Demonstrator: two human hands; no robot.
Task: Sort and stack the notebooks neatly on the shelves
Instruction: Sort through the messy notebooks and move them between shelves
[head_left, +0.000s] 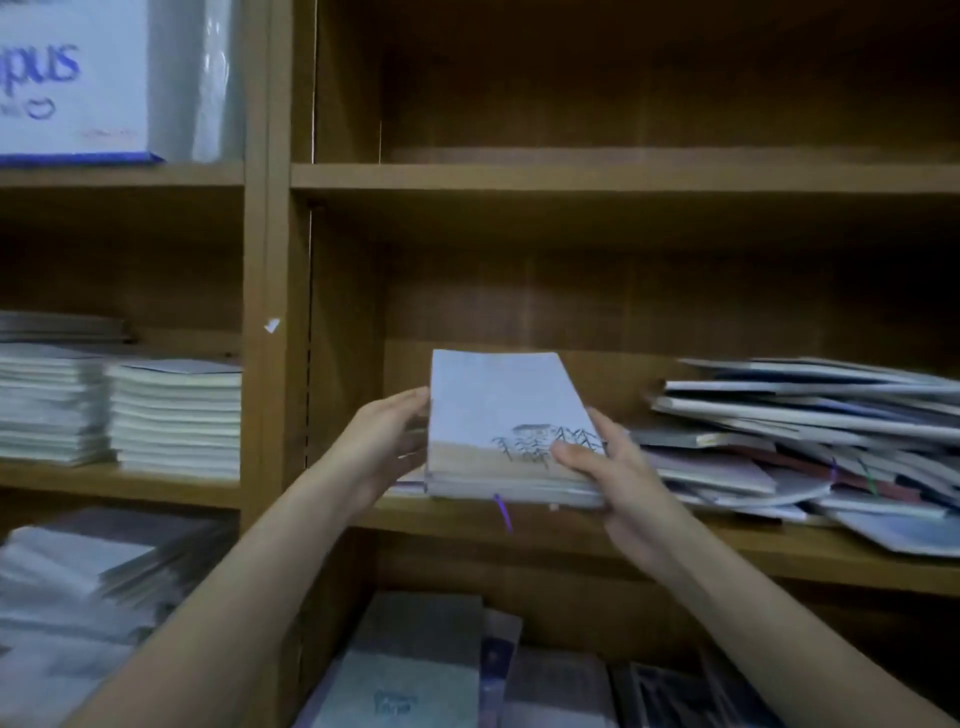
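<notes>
- Left hand (388, 435) holds the left edge of a small stack of notebooks (506, 431), fingers curled against its side.
- Right hand (605, 470) grips the stack's near right corner, thumb on the pale cover with its dark sketch.
- The stack sits at the front of the middle shelf (571, 535), possibly resting on it; blur hides the contact.
- A messy pile of notebooks (810, 441) lies just beside it, to the right.

**Notebook stack held at the middle shelf**

Left hand (387, 436) and right hand (605, 467) grip a small stack (506, 431) by its sides above the shelf (571, 530). A loose pile (810, 441) lies to its right; neat stacks (174, 415) fill the left bay.
</notes>
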